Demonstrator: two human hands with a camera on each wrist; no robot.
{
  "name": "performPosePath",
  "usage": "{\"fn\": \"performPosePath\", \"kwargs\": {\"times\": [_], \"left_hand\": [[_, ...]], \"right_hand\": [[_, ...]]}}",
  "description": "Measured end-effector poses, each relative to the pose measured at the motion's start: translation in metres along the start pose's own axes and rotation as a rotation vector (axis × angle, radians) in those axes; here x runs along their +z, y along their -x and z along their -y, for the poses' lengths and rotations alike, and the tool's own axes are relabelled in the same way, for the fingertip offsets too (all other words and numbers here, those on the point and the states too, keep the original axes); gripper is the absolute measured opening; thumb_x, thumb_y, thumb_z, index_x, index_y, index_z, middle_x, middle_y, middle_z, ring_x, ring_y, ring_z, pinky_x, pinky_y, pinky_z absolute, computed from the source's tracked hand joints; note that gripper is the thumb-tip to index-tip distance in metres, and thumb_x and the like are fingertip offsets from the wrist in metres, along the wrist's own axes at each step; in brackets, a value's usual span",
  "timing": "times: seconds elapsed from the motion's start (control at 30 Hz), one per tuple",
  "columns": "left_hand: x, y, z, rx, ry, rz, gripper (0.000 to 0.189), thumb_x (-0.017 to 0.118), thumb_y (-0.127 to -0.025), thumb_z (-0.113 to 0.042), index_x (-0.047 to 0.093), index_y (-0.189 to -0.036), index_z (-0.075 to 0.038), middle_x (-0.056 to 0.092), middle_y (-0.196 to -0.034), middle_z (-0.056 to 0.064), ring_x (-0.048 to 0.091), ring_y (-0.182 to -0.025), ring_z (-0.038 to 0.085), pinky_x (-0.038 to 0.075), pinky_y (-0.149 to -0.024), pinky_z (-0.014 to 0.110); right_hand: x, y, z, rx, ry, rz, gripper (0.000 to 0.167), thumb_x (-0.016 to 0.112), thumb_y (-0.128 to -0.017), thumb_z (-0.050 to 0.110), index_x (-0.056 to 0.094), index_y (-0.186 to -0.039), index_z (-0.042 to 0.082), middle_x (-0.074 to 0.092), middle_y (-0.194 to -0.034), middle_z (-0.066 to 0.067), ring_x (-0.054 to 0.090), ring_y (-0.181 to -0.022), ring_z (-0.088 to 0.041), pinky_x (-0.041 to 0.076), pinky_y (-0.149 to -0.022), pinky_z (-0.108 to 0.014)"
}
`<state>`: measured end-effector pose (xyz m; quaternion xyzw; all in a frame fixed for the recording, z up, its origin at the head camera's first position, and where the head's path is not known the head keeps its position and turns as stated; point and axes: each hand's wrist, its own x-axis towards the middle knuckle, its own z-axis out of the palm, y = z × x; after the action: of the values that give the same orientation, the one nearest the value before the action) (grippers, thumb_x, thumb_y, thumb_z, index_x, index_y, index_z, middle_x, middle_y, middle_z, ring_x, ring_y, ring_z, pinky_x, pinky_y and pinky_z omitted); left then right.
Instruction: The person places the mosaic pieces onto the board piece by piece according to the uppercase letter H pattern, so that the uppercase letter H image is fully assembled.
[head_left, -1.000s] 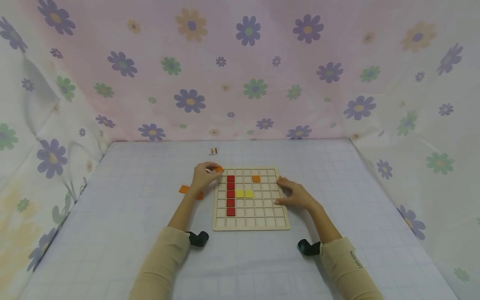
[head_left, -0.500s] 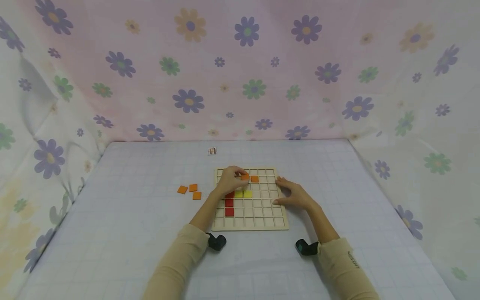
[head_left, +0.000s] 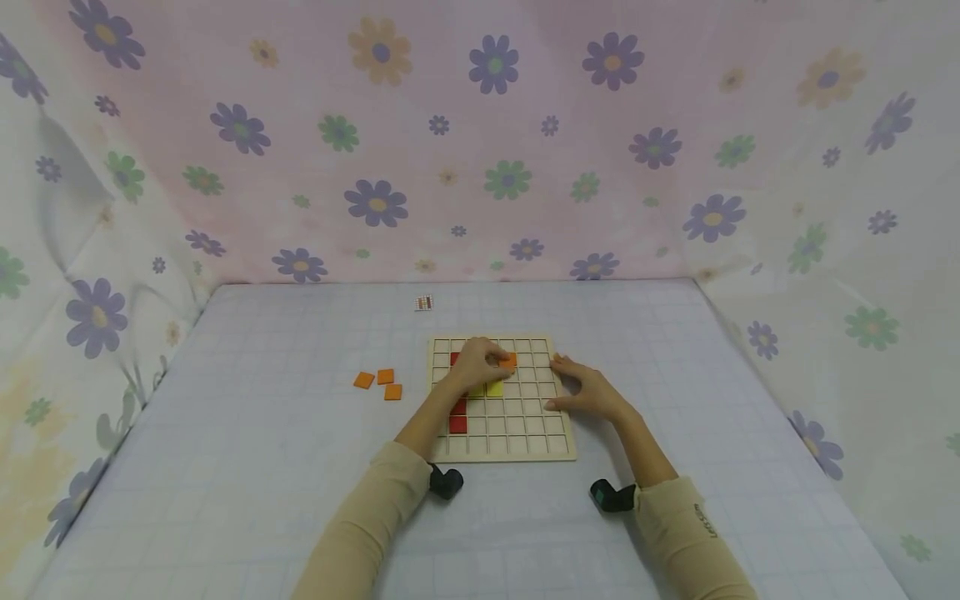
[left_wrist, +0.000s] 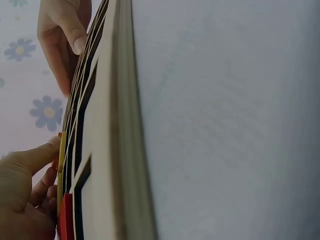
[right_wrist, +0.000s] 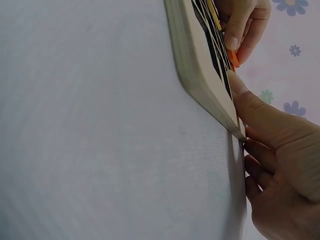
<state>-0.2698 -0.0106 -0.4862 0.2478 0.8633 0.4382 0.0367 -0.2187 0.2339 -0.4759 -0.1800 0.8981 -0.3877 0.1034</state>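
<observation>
In the head view, a square wooden grid board (head_left: pixel 525 457) lies on the table. My left hand (head_left: pixel 476 364) reaches over it, pinching an orange tile (right_wrist: pixel 233 58) between thumb and fingers at the board's upper middle. Whether a second orange tile lies under or behind these fingers I cannot tell. Red tiles (head_left: pixel 458 425) run down a left column, partly covered by the hand. A yellow tile (head_left: pixel 495 389) shows below it, another partly hidden. My right hand (head_left: pixel 588 390) rests at the board's right edge, thumb and index finger spread and touching the rim.
Several loose orange tiles (head_left: pixel 386 377) lie on the table left of the board. Behind the board is a small printed card (head_left: pixel 424 302). Flowered cloth (head_left: pixel 510 179) hangs along the back and sides. Black devices (head_left: pixel 613 496) sit at both wrists.
My left hand has carried an orange tile from the board's upper left corner rightward to the other orange tile's place. The right hand has stayed at the right edge.
</observation>
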Motion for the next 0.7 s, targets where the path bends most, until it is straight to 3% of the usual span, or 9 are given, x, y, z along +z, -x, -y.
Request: {"fn": "performPosePath", "kwargs": {"times": [0.27,0.53,0.7], "left_hand": [[-0.0010,0.0003,-0.0027,-0.035,0.060,0.008,0.020,0.078,-0.075,-0.010,0.075,-0.093,-0.001,0.070,-0.097,0.011,0.060,-0.089,0.022,0.047,-0.073,0.025],[0.0033,0.0007,-0.0032,-0.036,0.063,-0.030,0.020,0.079,-0.074,-0.009,0.074,-0.091,0.000,0.069,-0.079,0.010,0.057,-0.064,0.013,0.045,-0.058,0.020],[0.0029,0.0008,-0.0034,-0.053,0.063,-0.024,0.018,0.080,-0.074,-0.010,0.074,-0.088,-0.001,0.069,-0.078,0.009,0.058,-0.064,0.013,0.046,-0.059,0.021]], "right_hand": [[0.0002,-0.0003,-0.0004,0.010,0.015,0.010,0.082,0.079,-0.074,0.027,0.040,-0.139,-0.005,0.028,-0.149,-0.022,0.019,-0.139,-0.039,0.016,-0.111,-0.051],[0.0001,-0.0004,-0.0014,0.011,0.018,0.004,0.082,0.079,-0.075,0.026,0.039,-0.139,-0.006,0.027,-0.149,-0.023,0.018,-0.139,-0.040,0.015,-0.111,-0.052],[0.0010,-0.0003,-0.0019,0.020,0.014,0.006,0.082,0.080,-0.074,0.026,0.040,-0.139,-0.005,0.027,-0.149,-0.022,0.018,-0.139,-0.039,0.015,-0.111,-0.051]]}}
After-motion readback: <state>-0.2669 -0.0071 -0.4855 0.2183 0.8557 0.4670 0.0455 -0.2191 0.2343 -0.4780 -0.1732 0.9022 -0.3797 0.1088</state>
